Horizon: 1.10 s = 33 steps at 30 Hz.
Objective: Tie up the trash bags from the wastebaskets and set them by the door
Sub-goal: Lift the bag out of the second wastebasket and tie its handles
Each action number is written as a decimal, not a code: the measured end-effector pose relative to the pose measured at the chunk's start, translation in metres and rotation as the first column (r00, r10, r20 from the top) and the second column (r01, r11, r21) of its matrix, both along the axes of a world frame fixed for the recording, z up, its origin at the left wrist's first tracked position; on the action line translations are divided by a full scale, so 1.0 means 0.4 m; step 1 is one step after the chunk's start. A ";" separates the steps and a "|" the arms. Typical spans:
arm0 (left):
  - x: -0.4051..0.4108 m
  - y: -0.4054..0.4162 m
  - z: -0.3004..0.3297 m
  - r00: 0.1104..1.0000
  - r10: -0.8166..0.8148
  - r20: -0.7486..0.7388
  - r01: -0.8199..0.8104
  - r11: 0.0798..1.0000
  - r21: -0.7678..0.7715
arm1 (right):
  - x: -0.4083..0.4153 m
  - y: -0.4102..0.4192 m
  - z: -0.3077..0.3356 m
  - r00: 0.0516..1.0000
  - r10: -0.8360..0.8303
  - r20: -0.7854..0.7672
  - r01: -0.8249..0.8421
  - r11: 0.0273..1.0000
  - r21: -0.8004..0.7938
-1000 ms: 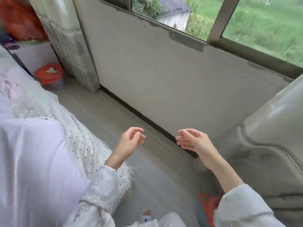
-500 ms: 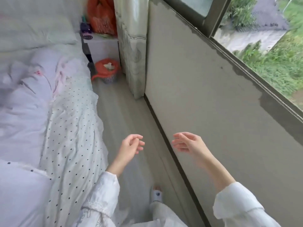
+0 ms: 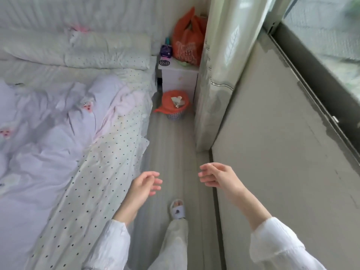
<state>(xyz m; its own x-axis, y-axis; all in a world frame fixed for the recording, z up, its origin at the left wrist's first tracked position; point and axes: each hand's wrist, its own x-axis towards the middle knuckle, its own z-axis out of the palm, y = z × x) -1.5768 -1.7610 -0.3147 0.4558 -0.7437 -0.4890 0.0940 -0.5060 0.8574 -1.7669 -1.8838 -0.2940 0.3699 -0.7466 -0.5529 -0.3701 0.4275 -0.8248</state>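
**Wastebasket ahead, both hands empty**

The left hand (image 3: 145,185) and right hand (image 3: 218,177) are held out low in the frame, fingers loosely curled and apart, nothing gripped; the wastebasket (image 3: 175,114), lined with an orange trash bag (image 3: 168,101) holding crumpled paper, is seen at upper centre on the floor (image 3: 171,149), between the bed (image 3: 68,133) and the curtain (image 3: 220,75), just below a white nightstand (image 3: 178,76).

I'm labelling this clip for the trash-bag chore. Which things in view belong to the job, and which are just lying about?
For the job:
wastebasket on the floor by the nightstand
its red liner bag, with trash inside
left hand and right hand, both empty

Just lying about:
bed
nightstand
orange bag on it
curtain
slipper
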 end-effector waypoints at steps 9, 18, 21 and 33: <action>0.264 -0.618 0.029 0.999 0.003 0.050 0.002 0.996 -0.091 | 0.260 -0.606 0.041 1.000 0.013 -0.006 -0.014 0.998 -0.069; 0.472 -0.974 -0.091 0.999 0.030 0.017 -0.031 0.998 0.061 | 0.501 -0.993 -0.088 0.997 0.062 -0.053 -0.057 0.995 0.081; 0.540 -1.122 -0.164 0.997 0.083 0.006 -0.083 0.990 0.113 | 0.595 -1.146 -0.166 0.992 0.102 -0.074 -0.093 0.989 0.118; 0.778 -1.560 -0.818 0.949 -0.185 0.255 0.110 0.953 0.282 | 0.852 -1.612 -0.805 0.891 0.137 -0.433 -0.226 0.961 -0.161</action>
<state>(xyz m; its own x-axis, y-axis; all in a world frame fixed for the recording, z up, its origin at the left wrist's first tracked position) -1.2654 -2.3852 -0.6418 0.4953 -0.6760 -0.5456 -0.2200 -0.7052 0.6741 -1.4262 -2.5286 -0.6162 0.2804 -0.8002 -0.5301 -0.7515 0.1605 -0.6399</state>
